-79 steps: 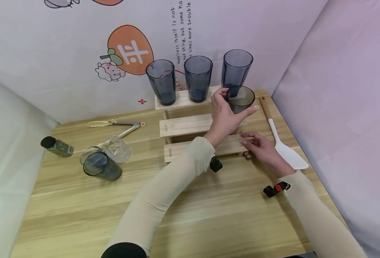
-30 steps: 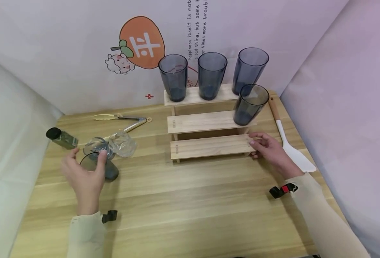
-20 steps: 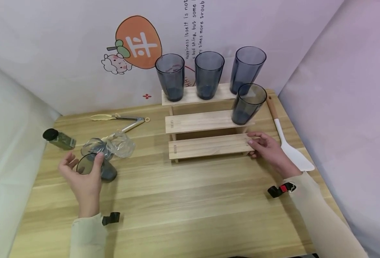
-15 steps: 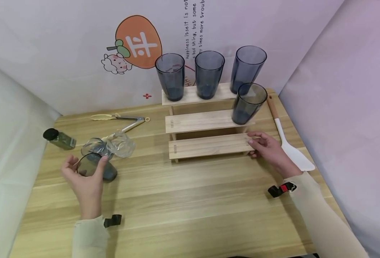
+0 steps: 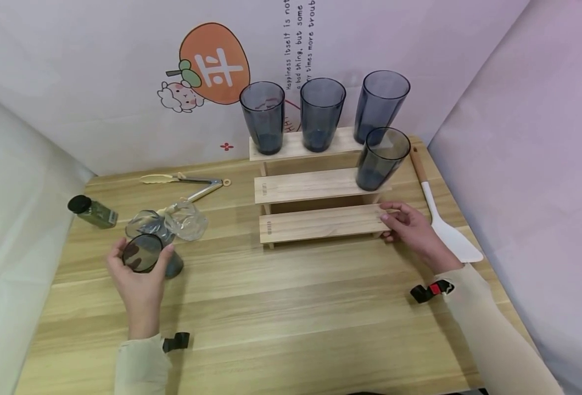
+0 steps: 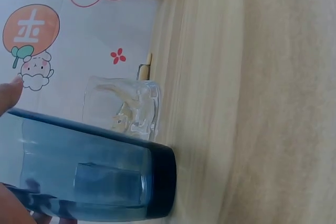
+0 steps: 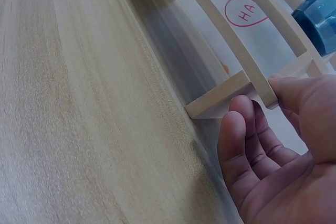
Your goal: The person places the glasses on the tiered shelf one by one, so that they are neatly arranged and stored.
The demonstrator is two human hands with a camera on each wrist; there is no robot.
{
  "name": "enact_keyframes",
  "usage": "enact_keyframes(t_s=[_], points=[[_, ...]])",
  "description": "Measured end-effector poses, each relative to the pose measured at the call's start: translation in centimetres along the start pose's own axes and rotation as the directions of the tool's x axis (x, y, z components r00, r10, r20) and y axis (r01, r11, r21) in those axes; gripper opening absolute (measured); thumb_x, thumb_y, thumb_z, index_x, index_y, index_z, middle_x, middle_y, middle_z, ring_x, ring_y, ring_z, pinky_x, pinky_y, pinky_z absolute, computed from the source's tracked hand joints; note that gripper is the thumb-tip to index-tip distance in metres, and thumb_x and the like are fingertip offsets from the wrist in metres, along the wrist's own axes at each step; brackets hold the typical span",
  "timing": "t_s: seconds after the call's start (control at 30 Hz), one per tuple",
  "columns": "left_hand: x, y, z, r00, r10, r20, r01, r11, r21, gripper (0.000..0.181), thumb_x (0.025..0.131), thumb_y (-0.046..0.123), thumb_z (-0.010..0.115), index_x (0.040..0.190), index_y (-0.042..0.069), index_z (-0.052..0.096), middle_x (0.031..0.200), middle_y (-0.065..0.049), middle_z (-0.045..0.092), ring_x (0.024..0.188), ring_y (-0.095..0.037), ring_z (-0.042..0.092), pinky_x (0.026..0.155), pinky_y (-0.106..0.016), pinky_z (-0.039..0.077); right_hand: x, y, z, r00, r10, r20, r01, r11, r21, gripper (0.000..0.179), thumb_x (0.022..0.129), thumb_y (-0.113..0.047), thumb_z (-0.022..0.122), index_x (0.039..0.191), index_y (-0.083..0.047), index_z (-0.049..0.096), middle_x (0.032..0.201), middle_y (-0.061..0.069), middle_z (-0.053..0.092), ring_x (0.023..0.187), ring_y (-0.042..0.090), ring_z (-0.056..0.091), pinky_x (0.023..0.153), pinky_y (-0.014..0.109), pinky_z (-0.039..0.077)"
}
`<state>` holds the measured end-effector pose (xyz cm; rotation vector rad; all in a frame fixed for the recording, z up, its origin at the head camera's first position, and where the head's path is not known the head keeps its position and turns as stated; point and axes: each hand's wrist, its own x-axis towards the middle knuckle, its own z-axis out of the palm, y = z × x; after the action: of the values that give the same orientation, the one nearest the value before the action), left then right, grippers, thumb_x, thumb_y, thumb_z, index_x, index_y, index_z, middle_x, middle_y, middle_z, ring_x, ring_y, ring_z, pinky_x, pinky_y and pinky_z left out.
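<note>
My left hand (image 5: 140,291) grips a blue-grey drinking glass (image 5: 174,265) around its upper part, thumb on one side and fingers on the other. In the left wrist view this glass (image 6: 105,171) has its dark base close to the tabletop; whether it touches is unclear. Over at the right, my right hand (image 5: 412,233) pinches the end of the lowest board of a three-step wooden rack (image 5: 320,224). Another tinted glass (image 5: 377,164) stands on the middle step's right end. Along the top step are three more glasses, left (image 5: 264,123), middle (image 5: 320,120) and right (image 5: 380,107).
Beyond the held glass are a clear glass cup (image 5: 187,220) and a bluish glass piece (image 5: 145,224), partly hidden. Tongs (image 5: 199,181) lie behind them. A black-capped spice jar (image 5: 93,212) lies far left. A white spatula (image 5: 449,236) lies right of the rack. A printed cloth (image 5: 123,109) hangs behind.
My left hand has let go of the glass on the middle step, moved left and taken hold of the glass there. That glass has become more upright. My right hand stays at the rack.
</note>
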<state>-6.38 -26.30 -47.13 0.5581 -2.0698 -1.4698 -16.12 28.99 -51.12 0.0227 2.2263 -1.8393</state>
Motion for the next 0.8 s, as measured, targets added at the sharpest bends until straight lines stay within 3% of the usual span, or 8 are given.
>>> enact_keyframes(t_s=[0.27, 0.4, 0.6, 0.8], points=[[-0.1, -0.3, -0.4, 0.991, 0.082, 0.106, -0.068, 0.989, -0.128, 0.085, 0.08, 0.005, 0.087, 0.148, 0.012, 0.037, 0.14, -0.01, 0.049, 0.129, -0.024, 0.045, 0.107, -0.03, 0.034, 0.1, 0.2, -0.1, 1.0, -0.012, 0.006, 0.012, 1.0, 0.005, 0.042, 0.104, -0.026, 0.062, 0.14, -0.007, 0.053, 0.105, 0.01, 0.066, 0.078, 0.02, 0.067, 0.069, 0.033, 0.059], [-0.1, -0.5, -0.7, 0.989, 0.031, 0.145, -0.014, 0.993, -0.119, 0.093, 0.08, 0.005, 0.088, 0.153, 0.014, 0.031, 0.144, -0.008, 0.048, 0.13, -0.023, 0.044, 0.108, -0.026, 0.032, 0.0, 0.1, -0.1, 1.0, -0.013, 0.007, 0.013, 1.0, 0.003, 0.042, 0.104, -0.025, 0.062, 0.14, -0.006, 0.053, 0.105, 0.01, 0.067, 0.077, 0.02, 0.067, 0.069, 0.033, 0.059], [-0.3, -1.0, -0.5, 0.988, -0.061, 0.141, 0.083, 0.984, -0.155, 0.098, 0.077, 0.006, 0.09, 0.154, 0.016, 0.03, 0.144, -0.009, 0.046, 0.131, -0.023, 0.044, 0.109, -0.028, 0.033, 0.0, -0.2, -0.1, 1.0, -0.011, 0.004, 0.011, 1.0, -0.006, 0.045, 0.104, -0.026, 0.062, 0.142, -0.004, 0.052, 0.107, 0.012, 0.066, 0.078, 0.022, 0.067, 0.069, 0.034, 0.059], [-0.5, -1.1, 0.2, 0.992, -0.037, 0.118, 0.066, 0.965, -0.254, 0.095, 0.074, 0.0, 0.09, 0.149, 0.012, 0.033, 0.143, -0.01, 0.049, 0.131, -0.027, 0.044, 0.111, -0.035, 0.032, 0.1, -0.2, 0.0, 1.0, -0.009, 0.002, 0.009, 1.0, 0.005, 0.044, 0.103, -0.025, 0.062, 0.14, -0.004, 0.052, 0.106, 0.012, 0.066, 0.077, 0.021, 0.067, 0.068, 0.033, 0.059]])
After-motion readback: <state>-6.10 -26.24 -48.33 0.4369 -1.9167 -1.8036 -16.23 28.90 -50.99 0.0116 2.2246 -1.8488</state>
